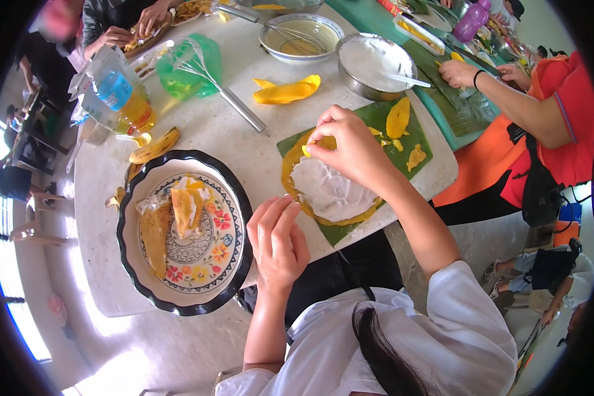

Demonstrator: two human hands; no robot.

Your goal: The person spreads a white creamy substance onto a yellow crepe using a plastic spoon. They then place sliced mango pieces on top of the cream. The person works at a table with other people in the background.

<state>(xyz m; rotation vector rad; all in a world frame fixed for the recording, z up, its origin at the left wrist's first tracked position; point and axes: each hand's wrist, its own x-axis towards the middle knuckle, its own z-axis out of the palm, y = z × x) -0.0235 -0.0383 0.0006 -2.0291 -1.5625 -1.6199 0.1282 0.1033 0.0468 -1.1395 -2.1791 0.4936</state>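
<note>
A round yellow crepe (288, 173), spread with white cream (330, 190), lies flat on a green leaf (337, 235) at the near edge of the table (171, 125). Above its upper left part is the person's right hand (340, 146), thumb and forefinger pinched together on a small yellow piece (306, 151), the other fingers curled in. The left hand (277, 241) is half open — fingers loosely bent, nothing seen in its grasp — between the crepe and a large dish; whether its fingertips touch the crepe's edge I cannot tell.

On the leaf's right part lie a long yellow slice (397, 119) and some scraps (416, 157). The black-rimmed dish (245, 218), floral inside, stands to the left with folded, cream-filled pieces (188, 206) in it. Beyond the leaf is a metal bowl (358, 80) of white cream with a spoon (409, 80); left of that — yellow peel (287, 91) and a whisk (243, 111) leaning on a green bag (178, 76).
</note>
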